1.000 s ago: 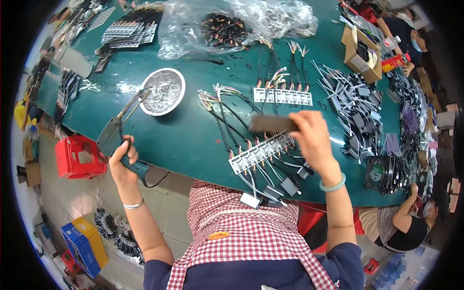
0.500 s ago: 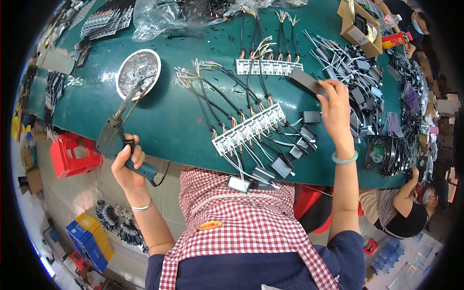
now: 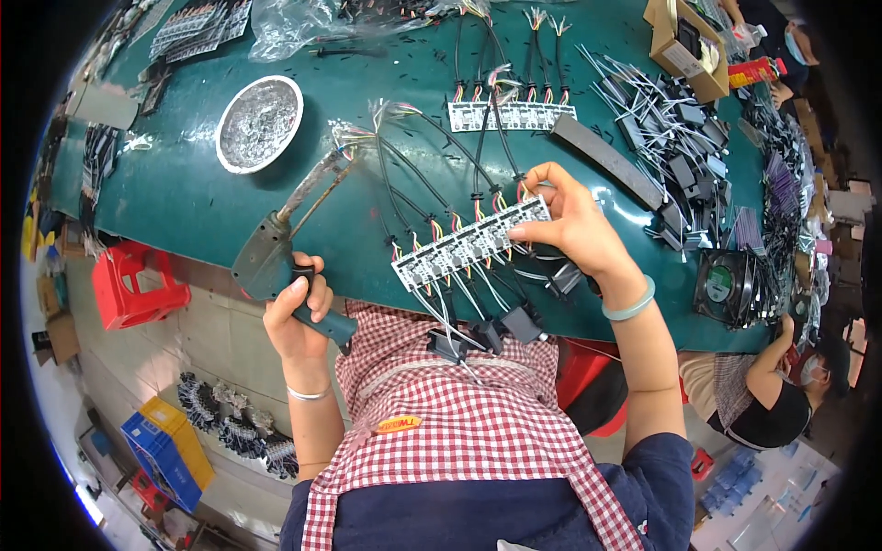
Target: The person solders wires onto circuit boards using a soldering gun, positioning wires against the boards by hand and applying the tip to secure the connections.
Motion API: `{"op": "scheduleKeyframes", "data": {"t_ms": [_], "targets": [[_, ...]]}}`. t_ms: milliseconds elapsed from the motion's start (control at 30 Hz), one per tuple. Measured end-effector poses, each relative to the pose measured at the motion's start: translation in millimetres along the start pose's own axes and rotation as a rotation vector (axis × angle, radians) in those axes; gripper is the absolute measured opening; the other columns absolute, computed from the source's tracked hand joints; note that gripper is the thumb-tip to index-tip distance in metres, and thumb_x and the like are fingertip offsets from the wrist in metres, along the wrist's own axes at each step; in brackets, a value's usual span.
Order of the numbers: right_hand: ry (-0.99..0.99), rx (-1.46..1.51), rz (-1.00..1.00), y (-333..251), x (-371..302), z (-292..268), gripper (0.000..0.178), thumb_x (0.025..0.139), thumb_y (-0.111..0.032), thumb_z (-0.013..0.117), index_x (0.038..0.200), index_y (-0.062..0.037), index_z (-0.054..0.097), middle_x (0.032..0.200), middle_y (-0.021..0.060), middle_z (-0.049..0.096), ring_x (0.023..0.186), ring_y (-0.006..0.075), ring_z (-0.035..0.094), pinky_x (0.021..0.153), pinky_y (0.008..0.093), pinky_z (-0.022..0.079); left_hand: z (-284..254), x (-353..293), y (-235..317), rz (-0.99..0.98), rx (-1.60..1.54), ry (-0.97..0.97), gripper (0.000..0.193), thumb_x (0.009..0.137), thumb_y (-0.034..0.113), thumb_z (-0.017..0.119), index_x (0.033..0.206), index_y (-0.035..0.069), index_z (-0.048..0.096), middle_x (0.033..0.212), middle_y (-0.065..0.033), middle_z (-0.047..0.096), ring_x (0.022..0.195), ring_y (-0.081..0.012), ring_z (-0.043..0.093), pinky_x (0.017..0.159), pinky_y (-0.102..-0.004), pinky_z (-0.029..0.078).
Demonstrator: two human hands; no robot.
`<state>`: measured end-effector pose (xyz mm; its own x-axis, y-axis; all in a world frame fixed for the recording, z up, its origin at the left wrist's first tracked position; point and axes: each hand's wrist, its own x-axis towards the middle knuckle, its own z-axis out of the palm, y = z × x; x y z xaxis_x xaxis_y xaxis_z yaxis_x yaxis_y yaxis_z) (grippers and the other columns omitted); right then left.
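Note:
My left hand is wrapped round the grip of a dark green soldering gun. The gun's metal barrel and thin side rod point up to loose bared wire ends; I cannot tell whether they touch. With my right hand I pinch the right end of a white circuit board strip, thumb on top. Black cables run from its far edge. Thin white and black leads hang from its near edge to small black box-shaped parts, some at the table's edge.
A round white-rimmed bowl with crumpled silvery lining stands at left. Behind lies a second board strip with cables. A long grey bar borders a heap of black parts. A cardboard box, red stool and co-workers surround the table.
My right hand has left the grey bar, which lies turned beside the heap, and has taken the board strip's end. The soldering gun has moved from the bowl rightward to the wires.

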<state>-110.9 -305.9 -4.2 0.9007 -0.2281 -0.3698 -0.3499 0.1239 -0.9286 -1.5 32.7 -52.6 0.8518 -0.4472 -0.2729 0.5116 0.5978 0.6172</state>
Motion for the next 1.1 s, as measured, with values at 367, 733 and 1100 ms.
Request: {"op": "scheduleKeyframes", "data": {"t_ms": [367,733,1100], "targets": [[-0.098,0.353,0.106,-19,-20,-12,0.034,0.090,-0.003,0.068,0.122,0.0045,0.057,0.120,0.0138,0.065,0.094,0.0229,0.070,0.076,0.0320,0.062,-14,-14,0,0.059,-0.140,-0.002,0.029,0.087,0.001,0.059,0.115,-0.006,0.055,0.112,-0.0201,0.059,0.063,-0.0118,0.047,0.051,-0.0234,0.042],[0.023,0.253,-0.071,-40,-36,-20,0.030,0.087,0.001,0.067,0.115,0.0050,0.056,0.103,0.0124,0.066,0.090,0.0235,0.071,0.069,0.0303,0.060,-38,-62,17,0.293,-0.231,0.089,0.028,0.087,0.000,0.058,0.115,-0.004,0.057,0.113,-0.0185,0.060,0.064,-0.0128,0.048,0.053,-0.0235,0.041],[-0.459,-0.130,-0.405,-162,-8,63,0.040,0.067,-0.009,0.081,0.089,-0.0043,0.048,0.082,0.0078,0.055,0.073,0.0269,0.063,0.072,0.0465,0.061,-129,-138,74,0.807,-0.400,0.211,0.028,0.091,0.002,0.059,0.118,-0.005,0.054,0.115,-0.0172,0.060,0.068,-0.0121,0.048,0.056,-0.0229,0.042]]}}
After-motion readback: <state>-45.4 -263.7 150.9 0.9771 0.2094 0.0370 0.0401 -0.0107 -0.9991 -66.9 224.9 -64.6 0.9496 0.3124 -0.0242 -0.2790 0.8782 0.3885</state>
